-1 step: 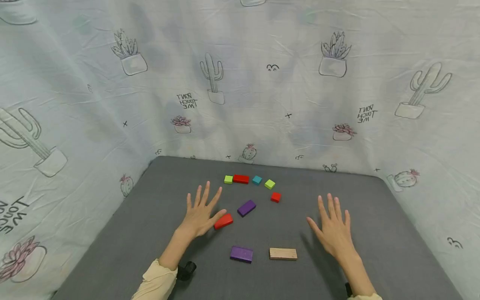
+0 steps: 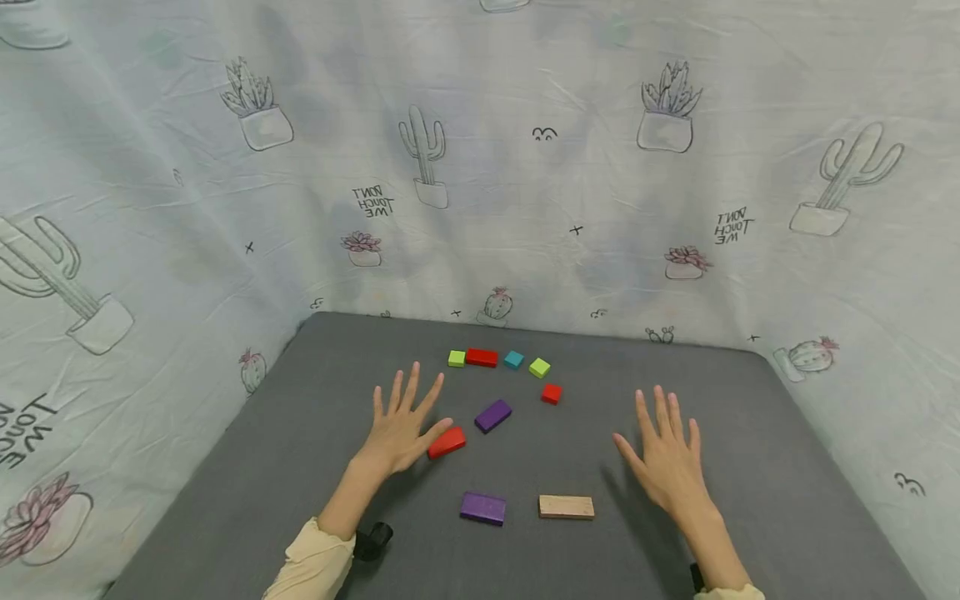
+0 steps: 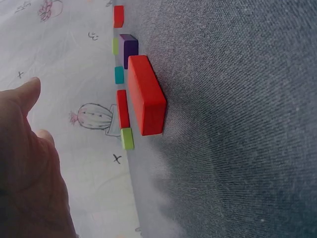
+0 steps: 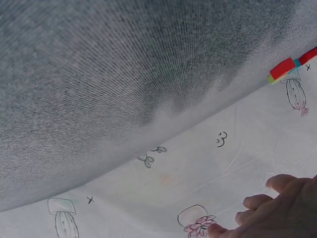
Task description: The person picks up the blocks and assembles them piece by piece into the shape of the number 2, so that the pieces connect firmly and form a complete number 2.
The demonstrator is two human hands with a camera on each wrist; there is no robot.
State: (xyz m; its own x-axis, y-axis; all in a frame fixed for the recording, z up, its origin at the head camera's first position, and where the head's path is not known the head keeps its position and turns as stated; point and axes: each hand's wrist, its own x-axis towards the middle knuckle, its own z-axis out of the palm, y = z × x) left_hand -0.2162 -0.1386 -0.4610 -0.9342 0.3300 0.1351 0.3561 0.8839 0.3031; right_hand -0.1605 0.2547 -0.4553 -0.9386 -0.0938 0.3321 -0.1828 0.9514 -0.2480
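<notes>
My left hand (image 2: pixel 396 438) hovers over the left part of the table with its fingers spread and holds nothing. Its thumb is nearest to a red block (image 2: pixel 447 443), which also shows large in the left wrist view. My right hand (image 2: pixel 669 468), fingers straight and apart, is held above the right part and grips nothing. Between the hands lie a purple block (image 2: pixel 493 416), a second purple block (image 2: pixel 483 508) closer to me and a plain wooden block (image 2: pixel 566 507). A small red cube (image 2: pixel 552 393) lies farther back.
Toward the table's far edge sit a green cube (image 2: pixel 457 358), a long red block (image 2: pixel 482 357), a teal cube (image 2: pixel 513 360) and another green cube (image 2: pixel 539 367). The table (image 2: pixel 600 567) has a grey cloth surface. A cactus-print curtain (image 2: pixel 510 183) stands behind and along both sides.
</notes>
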